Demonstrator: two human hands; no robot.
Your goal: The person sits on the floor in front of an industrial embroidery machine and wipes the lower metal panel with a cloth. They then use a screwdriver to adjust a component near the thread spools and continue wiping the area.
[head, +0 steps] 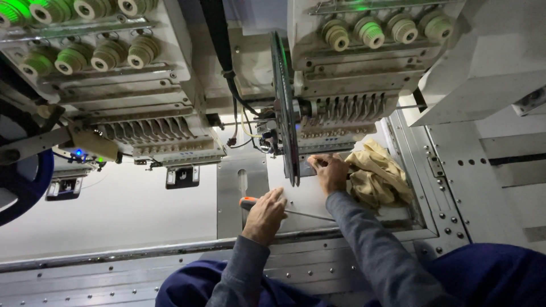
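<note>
Gripping a screwdriver (284, 211), the left hand (264, 215) is aiming its shaft rightward; right hand (330, 172), fingers curled, is touching the plate (307, 196) beyond.

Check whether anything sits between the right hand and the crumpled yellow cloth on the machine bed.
Nothing visible does. The right hand rests on the grey plate right beside the crumpled yellow cloth, with only bare plate between them.

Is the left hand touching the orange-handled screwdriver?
Touching. The head view shows the left hand wrapped over the orange handle of the screwdriver, whose thin shaft runs out from under the fingers across the metal plate.
</note>
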